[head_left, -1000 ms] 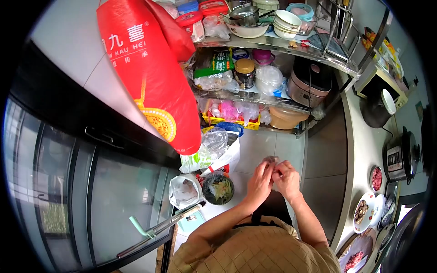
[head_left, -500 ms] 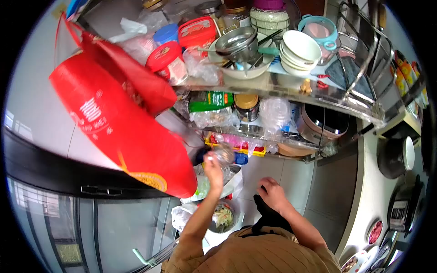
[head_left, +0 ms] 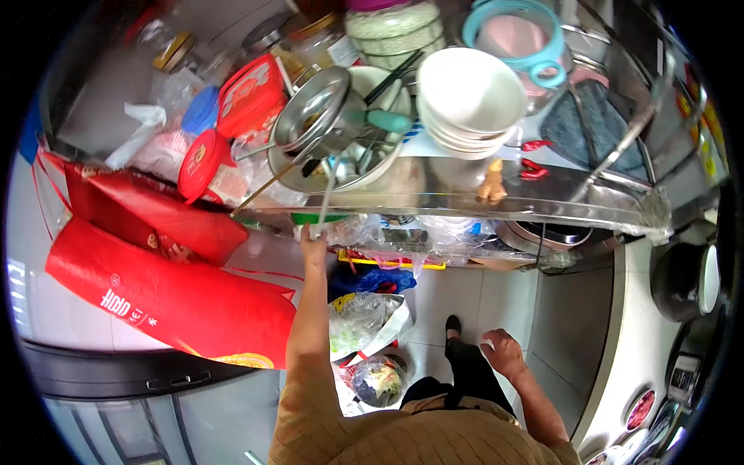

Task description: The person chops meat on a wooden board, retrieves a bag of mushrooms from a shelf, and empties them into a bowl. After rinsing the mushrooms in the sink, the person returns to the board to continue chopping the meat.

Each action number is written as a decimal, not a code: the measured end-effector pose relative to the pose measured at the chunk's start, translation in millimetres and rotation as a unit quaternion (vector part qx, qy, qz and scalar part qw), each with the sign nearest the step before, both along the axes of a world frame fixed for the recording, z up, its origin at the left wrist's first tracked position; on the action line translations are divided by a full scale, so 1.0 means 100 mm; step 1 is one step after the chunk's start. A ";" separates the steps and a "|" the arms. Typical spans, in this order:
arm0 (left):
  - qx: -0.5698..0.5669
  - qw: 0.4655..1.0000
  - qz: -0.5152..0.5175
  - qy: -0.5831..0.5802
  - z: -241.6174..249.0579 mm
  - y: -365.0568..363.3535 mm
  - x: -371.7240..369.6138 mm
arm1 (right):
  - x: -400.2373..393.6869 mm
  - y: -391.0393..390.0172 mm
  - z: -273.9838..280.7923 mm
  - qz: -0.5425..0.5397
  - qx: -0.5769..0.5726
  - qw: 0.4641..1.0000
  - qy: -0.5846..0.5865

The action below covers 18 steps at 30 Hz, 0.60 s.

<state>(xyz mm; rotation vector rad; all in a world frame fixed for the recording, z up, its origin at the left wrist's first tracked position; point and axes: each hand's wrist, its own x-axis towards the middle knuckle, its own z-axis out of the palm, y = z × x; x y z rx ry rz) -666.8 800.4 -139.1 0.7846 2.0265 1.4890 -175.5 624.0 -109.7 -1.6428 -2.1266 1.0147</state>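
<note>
My left hand (head_left: 313,242) is raised to the front edge of the upper shelf (head_left: 449,182), its fingers closed at the lower end of a thin pale handle (head_left: 328,190). That handle slants up to a white bowl (head_left: 291,172) of utensils, with metal pans (head_left: 314,108) resting on top. Low at my side, my right hand (head_left: 505,354) has curled fingers, with a small white patch at their tips; what it holds, if anything, I cannot tell. Below my left arm stands a white bag (head_left: 391,329) with clear plastic (head_left: 368,314) in it.
A large red bag (head_left: 178,298) bulges out at the left. Stacked white bowls (head_left: 471,97), a piece of ginger (head_left: 491,182) and red chillies (head_left: 533,169) sit near the shelf edge. A bin of scraps (head_left: 377,381) stands by my feet. The counter (head_left: 612,349) runs along the right.
My left hand has gone up from above the white bag to the shelf edge, and the clear plastic is out of it. My view has moved closer to the shelf. My right hand has shifted right.
</note>
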 end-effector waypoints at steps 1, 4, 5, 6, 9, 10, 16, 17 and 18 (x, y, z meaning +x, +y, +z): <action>-0.036 0.998 0.002 0.043 0.02 -0.09 0.04 | 0.07 -0.05 -0.03 -0.002 0.001 1.000 0.002; -0.058 0.997 -0.023 0.054 -0.69 -0.29 -0.36 | 0.19 -0.27 0.07 -0.026 -0.050 0.998 -0.017; -0.081 0.993 -0.068 0.051 -0.47 -0.40 -0.09 | 0.23 -0.37 0.20 -0.049 -0.058 0.997 -0.002; 0.002 0.993 -0.100 -0.064 -0.59 -0.55 -0.03 | 0.30 -0.50 0.32 -0.077 -0.066 0.995 0.008; 0.012 0.915 -0.237 -0.327 -0.77 -0.85 0.39 | 0.45 -1.07 0.27 -0.156 -0.129 0.979 -0.027; 0.021 0.938 -0.295 -0.181 -0.88 -1.03 0.56 | 0.50 -1.26 0.28 -0.176 -0.142 0.973 -0.041; -0.347 0.833 -0.428 0.058 -1.21 -1.91 1.77 | 0.72 -2.82 0.56 -0.318 -0.061 0.946 -0.025; -0.352 0.845 -0.402 0.021 -1.41 -2.09 2.04 | 0.73 -3.07 0.64 -0.335 -0.060 0.940 -0.021; -0.345 0.821 -0.451 0.059 -1.42 -2.30 2.32 | 0.74 -3.29 0.71 -0.352 -0.059 0.934 -0.013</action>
